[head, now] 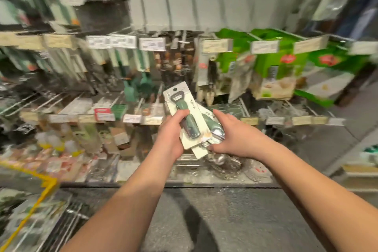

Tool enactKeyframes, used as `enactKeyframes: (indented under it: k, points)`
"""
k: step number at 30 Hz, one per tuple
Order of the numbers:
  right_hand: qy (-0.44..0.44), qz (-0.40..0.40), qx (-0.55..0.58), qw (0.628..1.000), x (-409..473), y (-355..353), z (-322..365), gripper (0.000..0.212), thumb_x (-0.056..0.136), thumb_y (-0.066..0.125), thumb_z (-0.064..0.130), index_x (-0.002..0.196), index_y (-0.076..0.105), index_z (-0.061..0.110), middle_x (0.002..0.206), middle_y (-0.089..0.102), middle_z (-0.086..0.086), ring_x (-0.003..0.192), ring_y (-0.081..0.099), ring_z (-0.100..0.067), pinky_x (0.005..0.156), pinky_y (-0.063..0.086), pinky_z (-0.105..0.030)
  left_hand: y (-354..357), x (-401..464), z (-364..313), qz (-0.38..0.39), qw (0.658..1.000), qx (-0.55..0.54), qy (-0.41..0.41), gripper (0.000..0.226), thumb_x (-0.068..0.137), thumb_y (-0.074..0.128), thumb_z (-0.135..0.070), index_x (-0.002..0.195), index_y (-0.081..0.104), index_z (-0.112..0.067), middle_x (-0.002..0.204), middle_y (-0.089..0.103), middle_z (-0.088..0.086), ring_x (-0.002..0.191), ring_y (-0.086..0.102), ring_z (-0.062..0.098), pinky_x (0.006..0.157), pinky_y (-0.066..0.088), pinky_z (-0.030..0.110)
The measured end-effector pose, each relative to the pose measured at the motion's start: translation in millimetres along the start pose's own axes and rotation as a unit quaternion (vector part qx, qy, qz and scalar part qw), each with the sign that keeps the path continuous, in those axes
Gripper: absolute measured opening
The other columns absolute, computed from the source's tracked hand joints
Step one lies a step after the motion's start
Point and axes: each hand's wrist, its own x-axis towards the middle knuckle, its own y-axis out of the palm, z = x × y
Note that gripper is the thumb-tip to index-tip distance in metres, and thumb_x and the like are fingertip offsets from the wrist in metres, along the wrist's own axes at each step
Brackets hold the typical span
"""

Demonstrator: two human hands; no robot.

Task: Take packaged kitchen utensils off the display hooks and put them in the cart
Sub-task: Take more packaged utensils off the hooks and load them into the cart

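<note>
Two carded utensil packs sit fanned together in a person's hands, in front of blurred display hooks. The front pack [185, 116] is a pale card with a round hanging hole at its top, and it carries a bottle opener with a steel head and a muted green handle. The second pack [206, 127] lies tucked behind and to the right, showing another green handle and shiny metal. The left hand [171, 135] curls around the front card's lower edge, thumb across the handle, likely to steady the stack. The right hand [231, 135] wraps its fingers over the rear pack, seemingly squaring the two together for carrying. Behind them hang rows of packaged goods [272, 67] with price tags [152, 44]. A yellow-edged wire frame at lower left [44, 188] may be the cart; I cannot tell.
</note>
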Motion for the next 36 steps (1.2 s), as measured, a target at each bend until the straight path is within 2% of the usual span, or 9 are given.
enactKeyframes:
  k: [4, 9, 15, 17, 20, 25, 28, 31, 36]
  points:
    - [0.036, -0.026, -0.012, 0.999, -37, -40, -68, 0.105, 0.076, 0.076, 0.052, 0.158, 0.014, 0.027, 0.142, 0.044, -0.002, 0.127, 0.052, -0.023, 0.100, 0.047, -0.041, 84, -3, 32, 0.044, 0.999, 0.018, -0.016, 0.036, 0.096, 0.055, -0.017, 0.129, 0.061, -0.003, 0.109, 0.071, 0.021, 0.089, 0.070, 0.034, 0.082, 0.057, 0.052]
    - [0.077, -0.054, -0.024, 0.995, -76, -88, -132, 0.103, 0.076, 0.076, 0.052, 0.157, 0.017, 0.028, 0.139, 0.043, -0.001, 0.127, 0.050, -0.022, 0.100, 0.047, -0.043, 170, -8, 53, 0.114, 0.991, 0.062, -0.026, 0.017, 0.098, 0.052, -0.015, 0.103, 0.066, -0.008, 0.081, 0.074, 0.013, 0.069, 0.072, 0.028, 0.069, 0.058, 0.041]
    - [0.097, -0.082, -0.035, 0.991, -92, -138, -181, 0.101, 0.078, 0.073, 0.051, 0.159, 0.017, 0.027, 0.149, 0.042, -0.003, 0.131, 0.048, -0.021, 0.105, 0.045, -0.040, 244, -7, 51, 0.164, 0.981, 0.094, -0.040, 0.019, 0.098, 0.052, -0.017, 0.107, 0.065, -0.006, 0.087, 0.073, 0.016, 0.079, 0.069, 0.032, 0.074, 0.056, 0.045]
    - [0.098, -0.081, -0.041, 0.991, -90, -152, -190, 0.099, 0.079, 0.072, 0.051, 0.158, 0.019, 0.026, 0.147, 0.045, -0.005, 0.128, 0.051, -0.022, 0.105, 0.045, -0.039, 256, -2, 46, 0.172, 0.980, 0.096, -0.036, 0.018, 0.097, 0.053, -0.016, 0.105, 0.065, -0.005, 0.085, 0.073, 0.016, 0.077, 0.069, 0.032, 0.074, 0.057, 0.047]
    - [0.103, -0.094, -0.048, 0.989, -81, -177, -205, 0.097, 0.080, 0.070, 0.051, 0.158, 0.019, 0.025, 0.151, 0.042, -0.004, 0.126, 0.052, -0.023, 0.102, 0.047, -0.039, 274, 11, 32, 0.176, 0.978, 0.110, -0.018, 0.017, 0.094, 0.057, -0.015, 0.107, 0.065, -0.006, 0.090, 0.071, 0.014, 0.084, 0.068, 0.033, 0.084, 0.056, 0.053]
    - [0.080, -0.117, -0.033, 0.989, -46, -210, -217, 0.102, 0.081, 0.070, 0.063, 0.159, 0.015, 0.027, 0.156, 0.037, 0.001, 0.129, 0.050, -0.018, 0.101, 0.047, -0.033, 304, 36, -2, 0.187, 0.977, 0.098, 0.016, 0.014, 0.094, 0.058, -0.014, 0.103, 0.065, -0.006, 0.086, 0.070, 0.014, 0.086, 0.069, 0.035, 0.082, 0.057, 0.053]
    - [0.072, -0.138, -0.023, 0.988, -17, -227, -222, 0.106, 0.076, 0.068, 0.072, 0.159, 0.019, 0.028, 0.156, 0.039, 0.002, 0.130, 0.050, -0.016, 0.100, 0.048, -0.034, 321, 54, -22, 0.190, 0.976, 0.103, 0.039, 0.012, 0.094, 0.056, -0.013, 0.099, 0.065, -0.006, 0.072, 0.070, 0.010, 0.075, 0.069, 0.031, 0.077, 0.057, 0.049]
    - [0.072, -0.157, -0.018, 0.985, 9, -242, -227, 0.101, 0.079, 0.071, 0.063, 0.158, 0.022, 0.023, 0.151, 0.044, 0.003, 0.106, 0.063, -0.009, 0.083, 0.052, -0.029, 335, 70, -43, 0.197, 0.972, 0.110, 0.064, 0.009, 0.095, 0.056, -0.010, 0.094, 0.064, -0.006, 0.064, 0.069, 0.007, 0.070, 0.068, 0.028, 0.077, 0.058, 0.048]
    - [0.083, -0.256, 0.012, 0.963, 48, -261, -241, 0.091, 0.077, 0.076, 0.050, 0.151, 0.031, 0.024, 0.141, 0.048, 0.002, 0.109, 0.059, -0.016, 0.084, 0.054, -0.034, 346, 99, -75, 0.197, 0.970, 0.098, 0.106, 0.006, 0.093, 0.057, -0.007, 0.094, 0.063, -0.006, 0.068, 0.070, 0.007, 0.063, 0.070, 0.023, 0.068, 0.061, 0.043]
